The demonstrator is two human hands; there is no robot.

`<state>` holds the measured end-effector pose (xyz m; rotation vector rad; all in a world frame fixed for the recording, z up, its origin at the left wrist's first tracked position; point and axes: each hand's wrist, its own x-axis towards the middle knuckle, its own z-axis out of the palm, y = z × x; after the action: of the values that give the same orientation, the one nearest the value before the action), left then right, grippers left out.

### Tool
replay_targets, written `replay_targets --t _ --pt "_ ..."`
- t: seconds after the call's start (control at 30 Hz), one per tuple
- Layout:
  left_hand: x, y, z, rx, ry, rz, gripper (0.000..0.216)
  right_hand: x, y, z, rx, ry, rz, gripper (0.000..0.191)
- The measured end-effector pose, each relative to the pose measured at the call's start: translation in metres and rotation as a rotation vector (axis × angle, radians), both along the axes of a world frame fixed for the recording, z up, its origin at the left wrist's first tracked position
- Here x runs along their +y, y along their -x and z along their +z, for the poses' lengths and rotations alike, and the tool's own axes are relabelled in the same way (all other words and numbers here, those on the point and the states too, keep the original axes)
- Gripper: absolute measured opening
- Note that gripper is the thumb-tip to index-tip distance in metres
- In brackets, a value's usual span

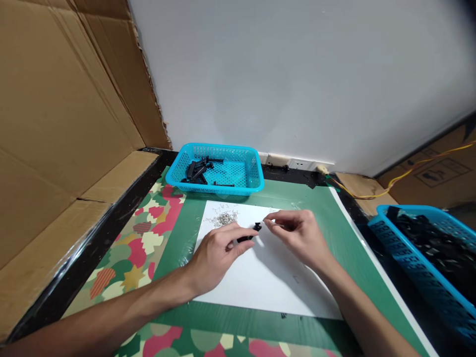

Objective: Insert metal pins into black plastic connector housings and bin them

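Observation:
My left hand (pixel 218 250) pinches a small black plastic part (pixel 245 238) between thumb and fingers, above a white sheet of paper (pixel 256 287). The part's notched end (pixel 257 226) points toward my other hand. Just to the right of it, my right hand (pixel 297 233) is closed in a pinch. Something thin and pale shows at those fingertips, too small to name. Behind my left hand, a pile of tiny metal pieces (pixel 225 218) lies on the paper, with several scattered around it.
A blue basket (pixel 215 190) holding black plastic parts (pixel 197 171) stands against the wall. At the right, another blue basket (pixel 401 248) is filled with black parts (pixel 439 248). Cardboard (pixel 55 99) rises on the left. A yellow cable (pixel 394 182) runs from wall sockets (pixel 300 163).

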<state>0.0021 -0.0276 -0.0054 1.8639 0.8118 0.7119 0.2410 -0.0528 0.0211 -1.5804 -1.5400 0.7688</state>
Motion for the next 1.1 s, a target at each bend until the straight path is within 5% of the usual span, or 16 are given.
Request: replay_targets --t 0.6,1.1 --pt "-0.001 -0.003 -0.006 0.009 0.175 0.094 0.009 0.001 0.005 -0.019 -0.144 0.072 0.126 0.025" --pt "-0.001 -0.002 -0.003 -0.003 0.171 0.087 0.013 -0.001 0.008 -0.016 -0.133 0.072 0.16 0.029"
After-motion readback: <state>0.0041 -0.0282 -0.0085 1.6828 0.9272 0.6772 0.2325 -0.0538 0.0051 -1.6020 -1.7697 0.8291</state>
